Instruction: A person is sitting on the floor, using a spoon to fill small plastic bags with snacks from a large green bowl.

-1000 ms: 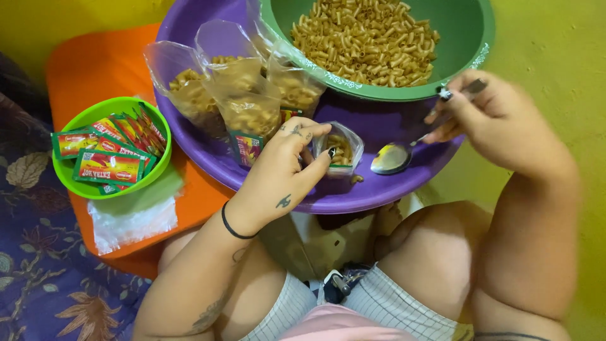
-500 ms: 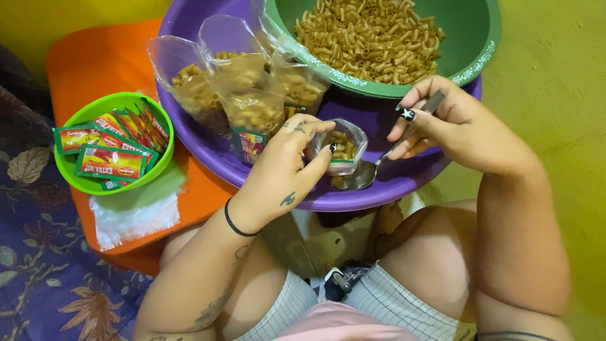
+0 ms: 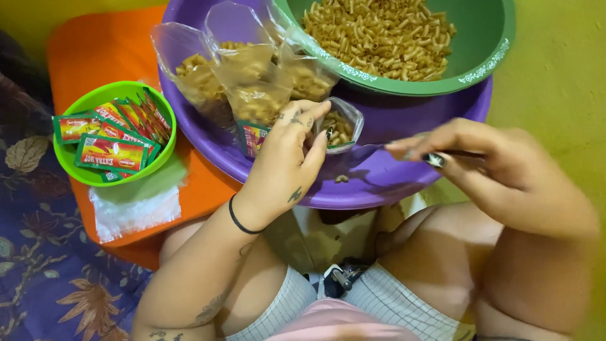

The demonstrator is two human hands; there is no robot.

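Purple basin (image 3: 404, 183), front rim: small bag filled with pasta.
Small bag (image 3: 341, 129) is gripped upright by left hand (image 3: 284, 167); spoon handle (image 3: 464, 153) is pinched level in right hand (image 3: 505, 173), just right of the bag.

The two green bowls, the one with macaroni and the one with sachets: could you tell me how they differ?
The dark green bowl is larger, holds loose macaroni and sits in the purple basin. The lime green bowl is smaller, holds red and green sachets and sits on the orange stool. Both are round and untouched by the hands.

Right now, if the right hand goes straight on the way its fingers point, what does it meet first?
Probably the small open bag of macaroni that the left hand holds. The right hand points left toward it over the purple basin; depth is unclear.
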